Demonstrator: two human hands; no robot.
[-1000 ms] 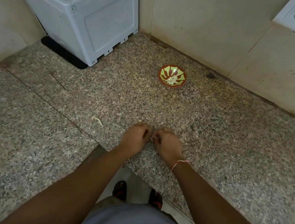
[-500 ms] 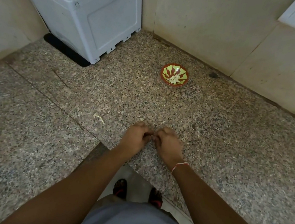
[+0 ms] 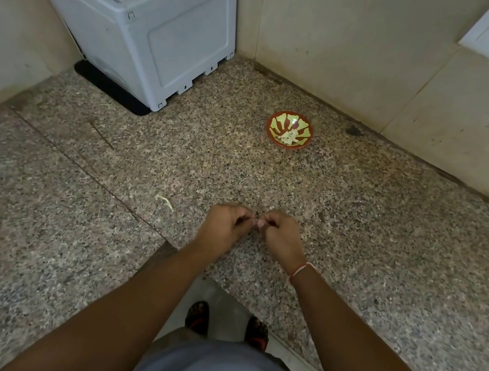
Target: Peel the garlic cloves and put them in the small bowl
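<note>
Head view, downward (wide-angle)

We see a speckled granite countertop (image 3: 354, 228), polished yet fairly dull, its slabs meeting at dark seams. The small bowl (image 3: 289, 131) looks like glazed ceramic, glossy, with a bright glint on its inner wall. The white appliance (image 3: 151, 31) has smooth, matt moulded plastic panels. The wall tiles (image 3: 344, 44) are smooth and faintly stained. The wrist thread (image 3: 300, 269) looks like cloth cord.

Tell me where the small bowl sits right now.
The small bowl sits on the granite counter near the back wall, ahead-right of both hands and right of the white appliance.
</note>
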